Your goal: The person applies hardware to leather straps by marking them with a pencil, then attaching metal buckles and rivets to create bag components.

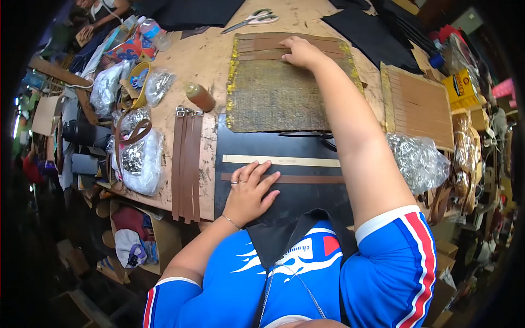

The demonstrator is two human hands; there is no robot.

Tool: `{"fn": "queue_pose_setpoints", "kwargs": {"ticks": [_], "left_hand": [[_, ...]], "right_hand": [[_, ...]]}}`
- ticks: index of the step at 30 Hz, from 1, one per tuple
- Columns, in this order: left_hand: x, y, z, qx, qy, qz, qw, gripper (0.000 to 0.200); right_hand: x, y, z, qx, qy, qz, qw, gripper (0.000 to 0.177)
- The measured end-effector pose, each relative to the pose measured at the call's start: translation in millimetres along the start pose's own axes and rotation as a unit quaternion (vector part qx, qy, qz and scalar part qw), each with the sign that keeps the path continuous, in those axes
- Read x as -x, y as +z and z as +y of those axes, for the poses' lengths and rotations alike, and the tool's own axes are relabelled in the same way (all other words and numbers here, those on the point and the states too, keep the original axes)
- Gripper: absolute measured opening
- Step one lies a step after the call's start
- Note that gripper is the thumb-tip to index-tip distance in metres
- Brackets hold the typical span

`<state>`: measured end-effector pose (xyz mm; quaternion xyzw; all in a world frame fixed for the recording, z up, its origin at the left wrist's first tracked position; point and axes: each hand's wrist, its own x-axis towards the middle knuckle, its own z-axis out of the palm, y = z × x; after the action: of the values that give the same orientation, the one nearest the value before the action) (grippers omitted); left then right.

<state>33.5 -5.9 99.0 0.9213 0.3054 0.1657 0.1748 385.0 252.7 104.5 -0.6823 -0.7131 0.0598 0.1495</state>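
Note:
My left hand (252, 192) lies with its fingers apart on the black board (273, 145). Its fingertips touch a pale strip (311, 162) and a brown strip (317, 179) that lies just below it. Farther away, my right hand (302, 52) reaches over several brown strips (257, 46) laid across the top of a woven mat (279, 98). Its fingertips rest on these strips; whether they grip one is too small to tell. More brown strips with metal buckles (187, 158) lie left of the board.
A bottle of amber liquid (200, 97) stands left of the mat. Scissors (251, 21) lie beyond it. At the right are a board with brown strips (418, 104) and a plastic bag of metal parts (418, 164). Another person (104, 16) is at the far left.

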Motion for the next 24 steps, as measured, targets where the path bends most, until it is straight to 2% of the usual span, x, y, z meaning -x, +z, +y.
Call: {"fn": "queue_pose_setpoints", "kwargs": {"ticks": [2, 8, 14, 20, 24], "left_hand": [[0, -1, 0, 0.004, -0.011, -0.005, 1.0, 0.046], [1, 1, 0, 0.005, -0.015, -0.02, 1.0, 0.048], [0, 1, 1, -0.006, -0.017, -0.014, 1.0, 0.048], [0, 0, 2, -0.002, -0.021, -0.015, 1.0, 0.047], [0, 0, 2, 0.002, -0.02, -0.017, 1.0, 0.046]], "right_hand": [[-22, 17, -5, 0.016, 0.049, -0.086, 0.995, 0.062], [-36, -4, -24, 0.106, 0.132, -0.194, 0.966, 0.069], [-45, -2, -25, 0.082, 0.174, -0.21, 0.959, 0.073], [-51, -12, -30, 0.093, 0.176, -0.239, 0.95, 0.073], [-68, 6, -17, 0.074, 0.159, -0.259, 0.95, 0.075]]}}
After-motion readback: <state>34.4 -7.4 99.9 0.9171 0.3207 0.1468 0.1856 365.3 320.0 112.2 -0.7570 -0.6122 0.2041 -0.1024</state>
